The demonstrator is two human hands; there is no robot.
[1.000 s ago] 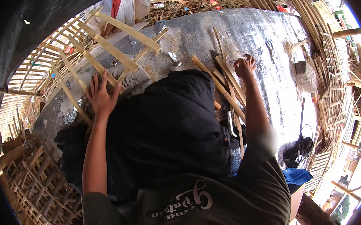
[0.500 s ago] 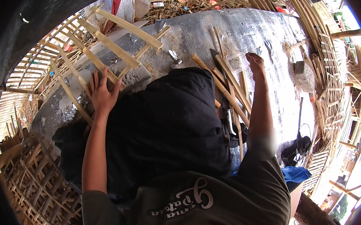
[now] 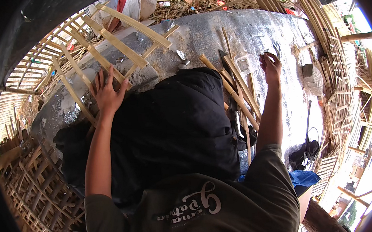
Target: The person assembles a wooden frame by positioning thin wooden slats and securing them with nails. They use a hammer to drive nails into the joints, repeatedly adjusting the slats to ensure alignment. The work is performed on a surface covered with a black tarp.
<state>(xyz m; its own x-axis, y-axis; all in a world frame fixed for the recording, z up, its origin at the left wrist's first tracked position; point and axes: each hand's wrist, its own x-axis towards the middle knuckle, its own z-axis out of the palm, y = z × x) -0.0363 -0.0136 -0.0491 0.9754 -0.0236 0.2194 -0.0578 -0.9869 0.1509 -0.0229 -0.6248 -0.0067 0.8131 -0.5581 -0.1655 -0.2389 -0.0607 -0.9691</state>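
Observation:
My left hand lies with spread fingers on the near end of a bamboo slat. That slat is part of a lattice frame of split bamboo strips, joined by a crosspiece, at the far left. My right hand is raised at the right, its fingers curled in with thumb and fingertips close together. Whatever is in them is too small to make out. Just left of it stands a small clear plastic container. Between my hands, black cloth covers my lap.
Loose bamboo pieces and a white-handled knife lie right of the cloth. A small metal object sits on the grey slab. A stone block is at the right. Stacked bamboo lattice stands at the left.
My right hand has drawn away from the plastic container, a little right and nearer, and its fingers have turned. My left hand stays on the slat; the bamboo frame appears shifted slightly right.

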